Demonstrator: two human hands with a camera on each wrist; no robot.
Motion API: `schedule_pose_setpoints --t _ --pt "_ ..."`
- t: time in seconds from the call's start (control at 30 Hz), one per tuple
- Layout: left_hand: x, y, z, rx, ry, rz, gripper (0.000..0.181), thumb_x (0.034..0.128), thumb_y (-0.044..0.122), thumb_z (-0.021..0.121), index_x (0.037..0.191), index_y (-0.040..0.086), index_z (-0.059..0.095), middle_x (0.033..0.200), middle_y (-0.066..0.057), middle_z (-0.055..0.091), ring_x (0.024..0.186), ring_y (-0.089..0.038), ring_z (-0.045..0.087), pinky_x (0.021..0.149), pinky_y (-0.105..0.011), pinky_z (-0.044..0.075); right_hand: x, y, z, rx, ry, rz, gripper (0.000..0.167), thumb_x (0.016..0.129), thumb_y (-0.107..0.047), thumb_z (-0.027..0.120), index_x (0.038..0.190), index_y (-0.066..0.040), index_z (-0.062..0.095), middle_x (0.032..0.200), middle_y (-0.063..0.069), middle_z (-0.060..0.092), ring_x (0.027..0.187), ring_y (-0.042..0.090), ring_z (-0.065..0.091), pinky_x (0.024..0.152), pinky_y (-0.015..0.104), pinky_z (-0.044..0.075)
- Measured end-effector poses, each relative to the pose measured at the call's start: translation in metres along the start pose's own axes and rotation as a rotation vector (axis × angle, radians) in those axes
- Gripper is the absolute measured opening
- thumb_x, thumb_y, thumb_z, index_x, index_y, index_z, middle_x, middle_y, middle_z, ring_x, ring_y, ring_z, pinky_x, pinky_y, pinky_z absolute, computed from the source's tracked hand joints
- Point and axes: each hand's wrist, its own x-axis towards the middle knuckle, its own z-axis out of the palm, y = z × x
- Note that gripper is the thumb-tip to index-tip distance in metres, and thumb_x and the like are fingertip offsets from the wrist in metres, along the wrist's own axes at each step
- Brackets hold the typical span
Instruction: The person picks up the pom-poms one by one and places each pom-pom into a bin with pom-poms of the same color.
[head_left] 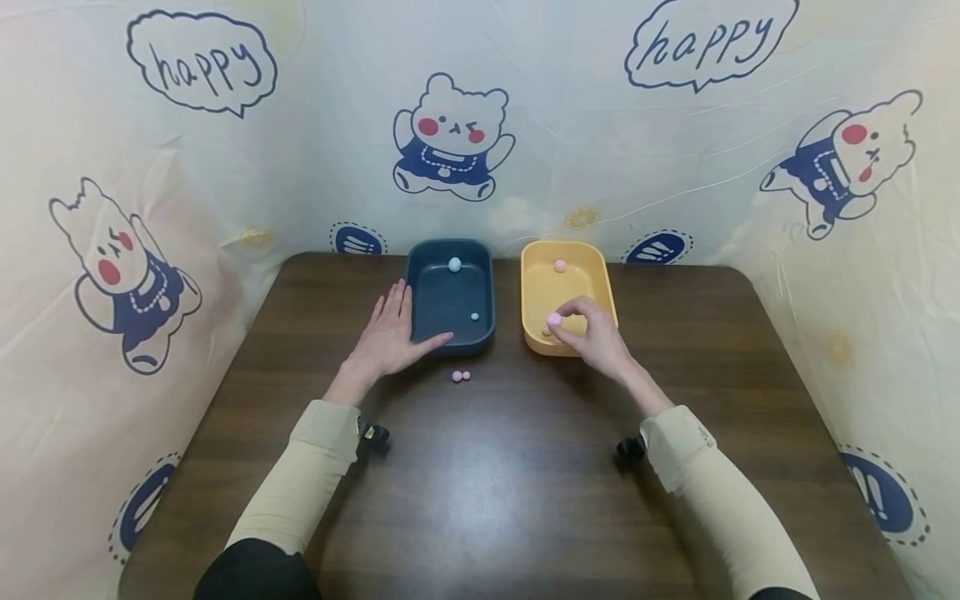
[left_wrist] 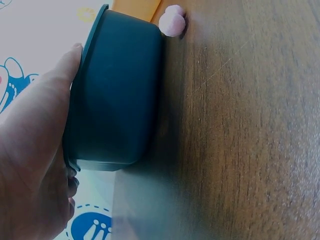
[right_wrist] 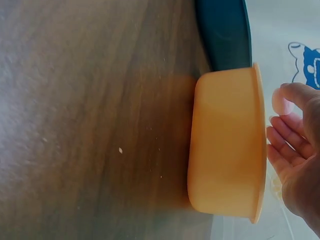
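My right hand (head_left: 596,337) pinches a pink ball (head_left: 553,319) between thumb and fingertips above the front part of the yellow bin (head_left: 531,292). In the right wrist view the pinched ball (right_wrist: 281,102) shows beyond the rim of the yellow bin (right_wrist: 227,145). Inside that bin lie a pink ball (head_left: 560,266) and, near the front, a small pale one (head_left: 547,331). My left hand (head_left: 390,333) rests with straight fingers on the left and front rim of the dark blue bin (head_left: 453,342), which holds a larger light-blue ball (head_left: 454,264) and a smaller one (head_left: 475,317).
Two pinkish balls (head_left: 457,377) lie side by side on the brown table (head_left: 480,500), just in front of the dark blue bin; they also show as pink balls (left_wrist: 172,24) in the left wrist view. A patterned cloth (head_left: 315,150) stands behind and beside the table.
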Motion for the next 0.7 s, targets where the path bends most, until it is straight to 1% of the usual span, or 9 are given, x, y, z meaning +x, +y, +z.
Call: schedule_pose_setpoints --t 0.1,0.2,0.37,0.43,0.57,0.7 --pt "0.0 0.0 0.0 0.002 0.001 0.0 0.134 0.0912 0.096 0.043 0.176 0.004 -0.003 0.187 -0.018 -0.003 0.175 -0.04 0.003 0.142 -0.057 0.007 0.005 0.003 -0.001 -0.001 0.0 0.013 0.029 0.099 -0.017 0.084 0.118 0.003 0.072 0.121 0.023 0.073 0.119 0.046 0.067 0.112 0.063 0.052" --pt "-0.001 0.0 -0.001 -0.001 -0.004 -0.003 0.134 0.091 0.096 0.043 0.176 0.005 -0.005 0.187 -0.016 -0.005 0.175 -0.038 0.001 0.143 -0.056 0.006 0.009 0.006 -0.002 -0.009 0.007 0.016 0.03 0.1 -0.017 0.083 0.118 0.004 0.072 0.121 0.024 0.073 0.119 0.047 0.067 0.111 0.064 0.051" --pt "-0.001 -0.001 0.0 0.004 -0.006 -0.002 0.134 0.0903 0.097 0.042 0.176 0.005 -0.004 0.187 -0.015 -0.006 0.175 -0.039 0.002 0.142 -0.057 0.006 0.017 0.011 -0.003 -0.009 0.01 0.031 0.029 0.1 -0.015 0.082 0.118 0.006 0.072 0.121 0.027 0.073 0.12 0.049 0.067 0.113 0.064 0.051" --pt "0.0 -0.001 0.001 0.007 -0.005 0.0 0.135 0.0903 0.098 0.042 0.176 0.005 -0.005 0.187 -0.016 -0.007 0.175 -0.04 0.003 0.142 -0.058 0.006 0.02 0.012 -0.004 -0.011 0.008 0.049 0.029 0.1 -0.015 0.081 0.118 0.006 0.071 0.122 0.027 0.072 0.12 0.049 0.067 0.114 0.064 0.05" --pt "-0.001 -0.001 0.0 -0.003 -0.008 -0.002 0.134 0.0911 0.096 0.044 0.176 0.006 -0.006 0.187 -0.016 -0.006 0.175 -0.039 0.001 0.142 -0.057 0.006 0.024 0.014 -0.006 -0.026 0.013 0.077 0.029 0.1 -0.016 0.082 0.118 0.005 0.071 0.122 0.026 0.072 0.122 0.047 0.066 0.115 0.063 0.05" --pt "-0.001 0.0 -0.001 -0.005 -0.008 -0.003 0.133 0.0913 0.096 0.044 0.176 0.006 -0.005 0.187 -0.017 -0.005 0.175 -0.038 0.001 0.142 -0.056 0.007 0.026 0.017 -0.007 -0.041 0.014 0.084 0.029 0.1 -0.016 0.082 0.117 0.006 0.072 0.122 0.027 0.072 0.122 0.047 0.066 0.116 0.063 0.05"
